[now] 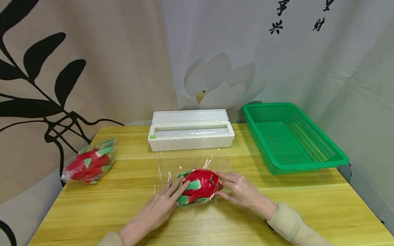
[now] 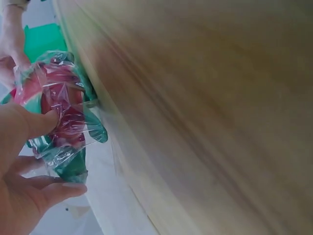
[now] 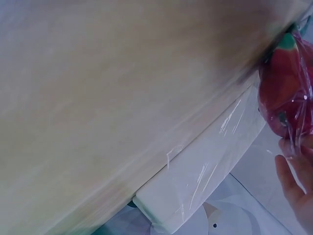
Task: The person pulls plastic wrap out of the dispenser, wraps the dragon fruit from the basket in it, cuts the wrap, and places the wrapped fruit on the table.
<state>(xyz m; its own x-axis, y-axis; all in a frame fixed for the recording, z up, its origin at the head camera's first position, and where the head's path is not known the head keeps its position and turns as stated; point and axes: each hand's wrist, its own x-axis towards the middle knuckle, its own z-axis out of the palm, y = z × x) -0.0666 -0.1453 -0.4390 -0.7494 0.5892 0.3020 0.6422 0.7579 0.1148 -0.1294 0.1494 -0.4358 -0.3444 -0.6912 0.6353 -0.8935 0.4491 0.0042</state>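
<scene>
A red dragon fruit [image 1: 201, 184] with green scales lies on its side at the front middle of the table, on a sheet of clear plastic wrap [image 1: 226, 164]. Wrap also covers its near side in the left wrist view. My left hand [image 1: 164, 201] grips the fruit's left end, thumb [image 2: 41, 122] on the near side and fingers spread over the top. At the other end, my right hand [image 1: 237, 189] pinches the gathered wrap between thumb and fingers, close against the fruit. In the right wrist view, its fingers [image 3: 288, 181] sit right at the bunched film.
Behind the fruit stands a white wrap dispenser [image 1: 191, 143], lid raised, a roll inside and film running forward from it. Another wrapped dragon fruit [image 1: 92, 162] lies at the table's left edge. A green plastic basket [image 1: 277, 169] occupies the back right. Curtains hang behind.
</scene>
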